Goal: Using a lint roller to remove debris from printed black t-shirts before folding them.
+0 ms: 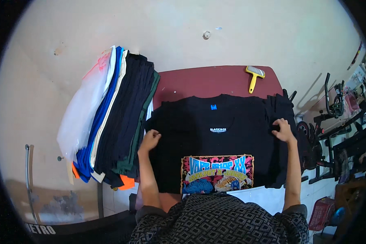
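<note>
A black T-shirt lies spread face up, with a small light chest print and a large colourful print lower down. At its left edge is my left hand, fingers curled together in a pinch on the black cloth. My right hand rests over the shirt's right side near the sleeve, thumb and forefinger apart with a gap between them. The shirt's lower hem is partly hidden by my body. More dark folds bunch at the right sleeve, where I cannot tell one layer from another.
A maroon board lies beneath the shirt, with a yellow-handled lint roller at its far right. To the left stands a thick stack of folded garments beside a clear plastic bag. Exercise equipment and a red basket are at right.
</note>
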Demonstrator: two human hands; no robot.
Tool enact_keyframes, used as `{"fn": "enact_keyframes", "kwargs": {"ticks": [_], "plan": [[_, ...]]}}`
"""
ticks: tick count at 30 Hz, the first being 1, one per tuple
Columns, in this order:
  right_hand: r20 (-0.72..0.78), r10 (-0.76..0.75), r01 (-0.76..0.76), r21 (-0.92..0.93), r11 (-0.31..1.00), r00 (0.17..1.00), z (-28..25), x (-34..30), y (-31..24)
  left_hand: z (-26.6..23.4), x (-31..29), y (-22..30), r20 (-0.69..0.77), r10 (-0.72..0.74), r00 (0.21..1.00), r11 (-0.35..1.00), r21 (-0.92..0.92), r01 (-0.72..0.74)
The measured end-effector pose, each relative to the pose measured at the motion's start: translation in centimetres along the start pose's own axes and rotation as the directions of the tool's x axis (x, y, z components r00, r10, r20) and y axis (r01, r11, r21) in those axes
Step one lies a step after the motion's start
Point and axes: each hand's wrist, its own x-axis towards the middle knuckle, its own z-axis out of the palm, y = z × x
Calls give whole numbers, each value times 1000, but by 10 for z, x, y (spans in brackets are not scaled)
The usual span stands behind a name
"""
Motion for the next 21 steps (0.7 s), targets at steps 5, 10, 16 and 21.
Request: {"fn": "enact_keyframes", "kwargs": {"ticks": [5,10,16,21], "plan": [[-123,-120,120,-9,993,985,31,9,-51,38,1,57,-45,276,960,910,333,-246],[-145,-157,142,-110,984,977,57,40,-64,85,23,69,8,423,906,851,340,-400],[68,21,-15,-97,995,997,49,51,-62,93,41,75,13,303,953,891,351,-288],[138,-98,59,263,963,986,25,39,-46,78,36,59,40,342,939,895,290,-338]]}}
